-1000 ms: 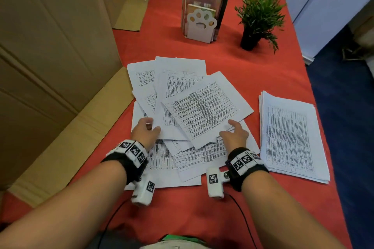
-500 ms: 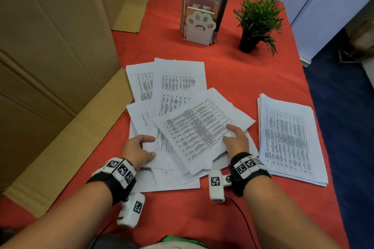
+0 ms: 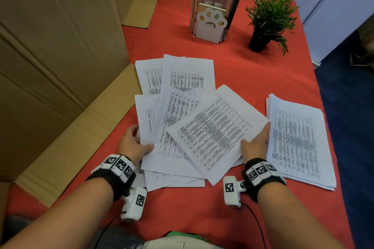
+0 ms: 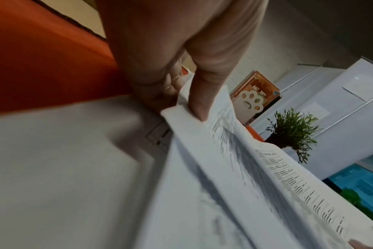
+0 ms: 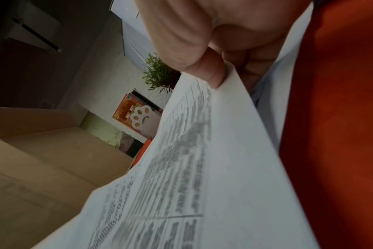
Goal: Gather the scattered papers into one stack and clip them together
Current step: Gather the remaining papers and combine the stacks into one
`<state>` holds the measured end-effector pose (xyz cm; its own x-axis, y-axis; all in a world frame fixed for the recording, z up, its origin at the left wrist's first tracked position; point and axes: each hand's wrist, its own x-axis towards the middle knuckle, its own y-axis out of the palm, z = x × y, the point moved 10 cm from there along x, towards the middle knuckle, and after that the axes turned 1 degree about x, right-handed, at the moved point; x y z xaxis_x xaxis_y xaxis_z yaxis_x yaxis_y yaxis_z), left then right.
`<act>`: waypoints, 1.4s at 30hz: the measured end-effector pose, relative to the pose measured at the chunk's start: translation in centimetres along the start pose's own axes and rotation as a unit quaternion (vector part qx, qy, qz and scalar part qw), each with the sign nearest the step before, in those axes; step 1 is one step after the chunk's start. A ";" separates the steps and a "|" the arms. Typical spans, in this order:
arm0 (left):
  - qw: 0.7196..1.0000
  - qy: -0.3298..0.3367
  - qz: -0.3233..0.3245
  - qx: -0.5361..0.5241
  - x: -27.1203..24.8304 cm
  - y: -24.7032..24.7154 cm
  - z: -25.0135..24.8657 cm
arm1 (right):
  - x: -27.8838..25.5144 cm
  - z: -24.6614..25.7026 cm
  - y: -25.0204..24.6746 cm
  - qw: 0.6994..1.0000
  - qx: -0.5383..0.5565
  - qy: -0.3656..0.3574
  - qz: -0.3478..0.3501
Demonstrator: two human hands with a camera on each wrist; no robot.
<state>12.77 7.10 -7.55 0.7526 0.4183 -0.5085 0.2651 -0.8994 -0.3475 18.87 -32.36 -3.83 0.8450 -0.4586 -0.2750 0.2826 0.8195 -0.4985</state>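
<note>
Several printed white sheets, the scattered papers (image 3: 182,107), lie fanned and overlapping on the red tablecloth (image 3: 182,208). My left hand (image 3: 134,143) grips their left edge, thumb on top and fingers underneath; the left wrist view shows the thumb (image 4: 204,91) pressing on the lifted sheets (image 4: 234,168). My right hand (image 3: 256,143) holds the right edge of the top, tilted sheet (image 3: 216,131), its thumb (image 5: 211,72) on the paper (image 5: 192,168) and fingers below. A neat stack of papers (image 3: 297,141) lies to the right. No clip is visible.
A big cardboard box (image 3: 50,56) with an open flap borders the papers on the left. At the back stand books in a paw-shaped bookend (image 3: 211,24) and a small potted plant (image 3: 267,20). The table's right edge drops to dark blue floor (image 3: 354,127).
Both hands have slid outward to the pile's side edges and taken hold of them; the sheets have drawn closer together and lifted slightly, the top sheet moving right and nearer.
</note>
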 end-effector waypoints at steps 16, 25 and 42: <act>0.997 0.030 0.050 0.054 -0.6 1.3 -1.0 | -0.6 1.6 5.4 0.980 -0.076 -0.094 0.161; 0.996 0.045 -0.030 0.071 -0.4 -0.4 -1.3 | 0.5 -1.2 3.7 0.997 -0.009 -0.019 0.080; 0.998 0.038 0.043 0.010 -2.0 3.7 -1.5 | -3.5 0.6 9.2 0.969 -0.046 -0.052 0.237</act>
<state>13.20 2.71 -6.66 0.8155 0.3291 -0.4760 0.1873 -0.9284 -0.3209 18.81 -23.06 -6.96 0.9126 0.0024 -0.4089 -0.1861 0.8929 -0.4099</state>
